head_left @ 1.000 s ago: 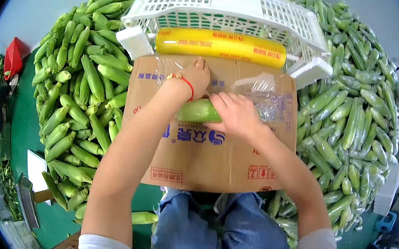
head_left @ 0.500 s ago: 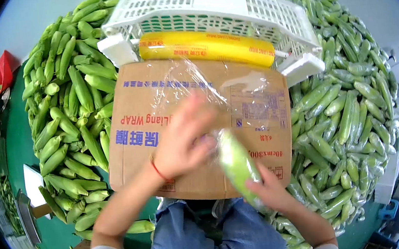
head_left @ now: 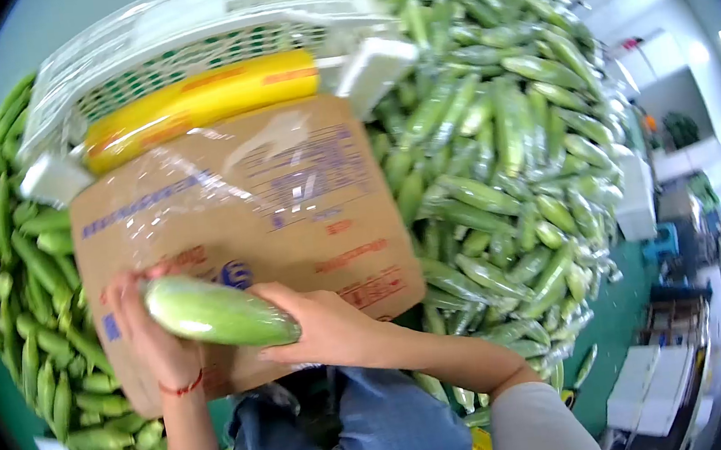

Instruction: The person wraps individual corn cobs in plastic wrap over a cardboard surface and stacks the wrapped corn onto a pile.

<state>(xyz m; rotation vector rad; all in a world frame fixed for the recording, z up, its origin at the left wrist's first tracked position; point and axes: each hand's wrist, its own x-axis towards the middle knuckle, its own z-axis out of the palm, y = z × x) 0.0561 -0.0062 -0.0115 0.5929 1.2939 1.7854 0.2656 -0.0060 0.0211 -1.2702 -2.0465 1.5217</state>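
An ear of corn, in pale green husk under shiny clear film, lies slantwise above a brown cardboard box. My right hand grips its right end, thumb below and fingers over the top. At the other end my left hand is cupped against the tip, its fingers slightly blurred and partly hidden behind the corn. Loose clear film stretches over the box top. Behind that is a yellow roll of cling wrap, held at a white plastic basket.
Unwrapped corn is heaped on the left. A large pile of film-wrapped corn fills the right side. Beyond it on the green floor stand a blue stool and white boxes. My knees are close below the box.
The view has swung to the right. My left hand has come to the corn's tip, and the corn has turned from steep to nearly level, still in my right hand.
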